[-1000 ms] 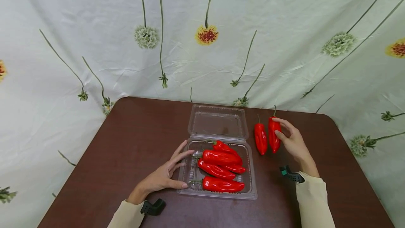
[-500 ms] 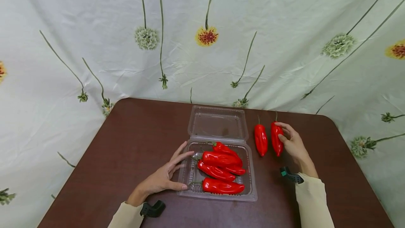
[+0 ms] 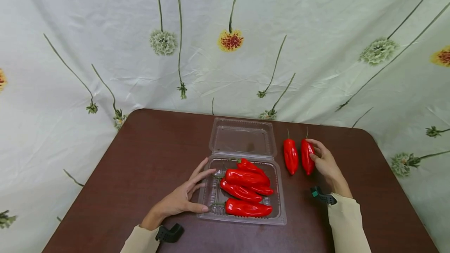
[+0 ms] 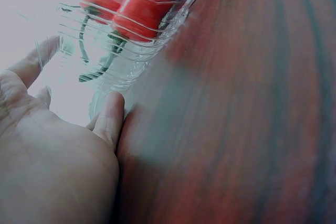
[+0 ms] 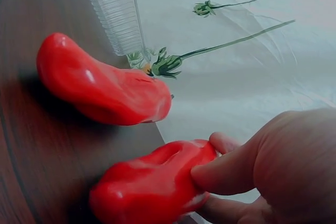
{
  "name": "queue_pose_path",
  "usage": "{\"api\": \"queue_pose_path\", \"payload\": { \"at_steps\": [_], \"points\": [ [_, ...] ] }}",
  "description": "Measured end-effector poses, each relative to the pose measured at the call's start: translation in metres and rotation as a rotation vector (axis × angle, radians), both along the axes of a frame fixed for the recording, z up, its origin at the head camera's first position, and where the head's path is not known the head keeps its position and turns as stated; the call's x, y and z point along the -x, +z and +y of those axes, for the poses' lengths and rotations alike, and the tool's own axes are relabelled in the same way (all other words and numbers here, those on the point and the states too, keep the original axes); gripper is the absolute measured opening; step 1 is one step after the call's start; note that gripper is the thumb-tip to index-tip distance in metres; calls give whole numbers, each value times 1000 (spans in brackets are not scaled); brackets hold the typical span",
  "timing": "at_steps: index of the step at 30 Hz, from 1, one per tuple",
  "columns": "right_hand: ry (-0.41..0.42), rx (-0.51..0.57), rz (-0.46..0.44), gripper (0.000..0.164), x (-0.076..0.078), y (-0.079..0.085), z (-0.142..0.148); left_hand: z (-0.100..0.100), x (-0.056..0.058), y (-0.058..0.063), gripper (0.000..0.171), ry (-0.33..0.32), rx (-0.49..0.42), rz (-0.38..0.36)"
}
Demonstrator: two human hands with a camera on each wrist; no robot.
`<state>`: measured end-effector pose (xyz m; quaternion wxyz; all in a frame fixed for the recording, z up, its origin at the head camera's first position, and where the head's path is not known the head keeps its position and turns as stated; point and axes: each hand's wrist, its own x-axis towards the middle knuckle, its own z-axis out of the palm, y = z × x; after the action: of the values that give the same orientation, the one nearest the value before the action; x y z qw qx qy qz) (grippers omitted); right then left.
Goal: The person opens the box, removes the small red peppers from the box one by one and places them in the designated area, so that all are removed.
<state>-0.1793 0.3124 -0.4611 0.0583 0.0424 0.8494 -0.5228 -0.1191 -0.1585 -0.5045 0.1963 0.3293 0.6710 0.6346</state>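
My right hand [image 3: 327,164] pinches a red pepper [image 3: 306,161], thumb on one side and fingers on the other, as the right wrist view also shows. This pepper stands lengthwise on the table's right, stem pointing away from me. Left of it lies a second red pepper [image 3: 290,156], apart from my hand. With spread, fairly straight fingers, my left hand [image 3: 180,196] touches the left side of a clear plastic clamshell container [image 3: 242,220]. Several red peppers lie in the container, among them one near the front [image 3: 247,207], stems pointing mostly left.
The container's clear lid [image 3: 242,138] is folded back flat toward the table's far side. A dark brown table [image 3: 151,143] carries everything. Behind it hangs a white cloth [image 3: 133,18] printed with flowers.
My right hand has drawn the gripped pepper a little toward me, and its far end is now nearly level with the neighbouring pepper's. The left hand and container stay in place.
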Motion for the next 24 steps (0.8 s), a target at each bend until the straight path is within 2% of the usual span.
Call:
{"api": "queue_pose_path", "payload": {
  "at_steps": [13, 24],
  "points": [
    [23, 9, 4, 59, 2, -3, -1, -1, 0, -1, 92, 5, 3, -9],
    [57, -9, 7, 55, 1, -6, -2, 0, 0, -1, 92, 10, 18, -6]
  ]
}}
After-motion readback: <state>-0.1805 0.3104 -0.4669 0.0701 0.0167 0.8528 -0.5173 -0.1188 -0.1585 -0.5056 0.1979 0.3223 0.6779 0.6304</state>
